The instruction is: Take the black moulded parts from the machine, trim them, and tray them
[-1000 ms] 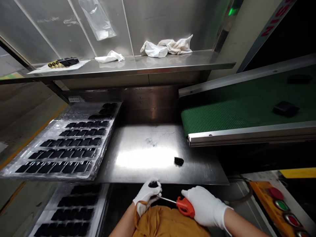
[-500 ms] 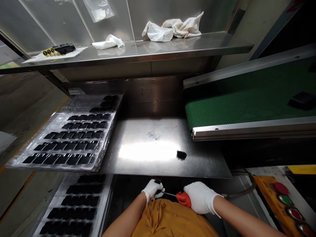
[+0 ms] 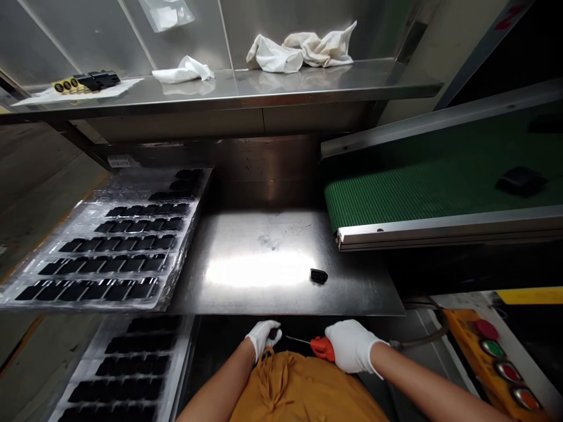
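Observation:
My left hand (image 3: 264,336), in a white glove, is closed around a small black plastic part (image 3: 273,334), mostly hidden by the fingers. My right hand (image 3: 352,346), also white-gloved, grips an orange-red air blow gun (image 3: 323,348). Its thin metal nozzle (image 3: 299,339) points left at the part, its tip just short of my left fingers. A hose (image 3: 422,341) runs off to the right behind my right wrist. Beyond my hands, one black connector-like part (image 3: 319,276) lies on the steel table (image 3: 246,299).
Left, a clear plastic tray (image 3: 169,287) holds rows of black parts; another tray (image 3: 173,351) sits lower. A green conveyor belt (image 3: 396,187) carrying a black part (image 3: 521,180) slopes at right. Cloths (image 3: 275,54) lie on the shelf (image 3: 246,97). A button box (image 3: 475,334) stands at lower right.
My left fingers have curled over the black part and moved slightly away from the nozzle tip. My right hand keeps its grip on the air blow gun. The whole view has shifted slightly.

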`<state>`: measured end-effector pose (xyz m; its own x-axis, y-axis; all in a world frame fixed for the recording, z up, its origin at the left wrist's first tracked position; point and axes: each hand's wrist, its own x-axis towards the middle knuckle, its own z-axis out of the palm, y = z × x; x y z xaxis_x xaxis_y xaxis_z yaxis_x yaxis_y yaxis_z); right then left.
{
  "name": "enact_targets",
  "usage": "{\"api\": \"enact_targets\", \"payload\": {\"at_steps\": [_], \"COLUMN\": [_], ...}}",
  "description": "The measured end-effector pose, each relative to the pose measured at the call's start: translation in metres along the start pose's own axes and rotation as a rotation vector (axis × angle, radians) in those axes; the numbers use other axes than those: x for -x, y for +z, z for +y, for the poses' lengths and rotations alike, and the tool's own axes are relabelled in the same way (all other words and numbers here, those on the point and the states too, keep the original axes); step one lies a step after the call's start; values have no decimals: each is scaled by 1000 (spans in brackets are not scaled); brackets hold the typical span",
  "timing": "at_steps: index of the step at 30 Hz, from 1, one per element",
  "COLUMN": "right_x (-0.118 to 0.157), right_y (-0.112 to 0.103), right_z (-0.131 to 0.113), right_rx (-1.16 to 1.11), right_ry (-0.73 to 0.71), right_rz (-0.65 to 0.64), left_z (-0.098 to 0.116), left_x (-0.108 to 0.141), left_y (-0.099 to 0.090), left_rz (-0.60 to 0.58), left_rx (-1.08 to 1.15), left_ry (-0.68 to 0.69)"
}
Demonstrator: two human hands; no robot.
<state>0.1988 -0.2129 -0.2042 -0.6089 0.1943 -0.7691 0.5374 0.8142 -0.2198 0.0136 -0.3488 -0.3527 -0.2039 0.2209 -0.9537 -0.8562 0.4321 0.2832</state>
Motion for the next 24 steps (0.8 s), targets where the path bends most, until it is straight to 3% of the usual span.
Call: {"api": "enact_targets", "payload": {"at_steps": [11, 19, 24], "right_x": [-11, -10, -13], "right_y": [5, 3, 1], "right_z": [-3, -1, -3], "right_rx": [-35, -19, -43], "right_ry": [-8, -13, 1], "right_rz": [47, 0, 55], "left_z": [0, 8, 11], "left_x": [-2, -4, -3], "left_y": [8, 3, 3], "left_rz": [29, 41, 9], "left_rx": [166, 273, 337], "left_ry": [-90, -252, -295]}}
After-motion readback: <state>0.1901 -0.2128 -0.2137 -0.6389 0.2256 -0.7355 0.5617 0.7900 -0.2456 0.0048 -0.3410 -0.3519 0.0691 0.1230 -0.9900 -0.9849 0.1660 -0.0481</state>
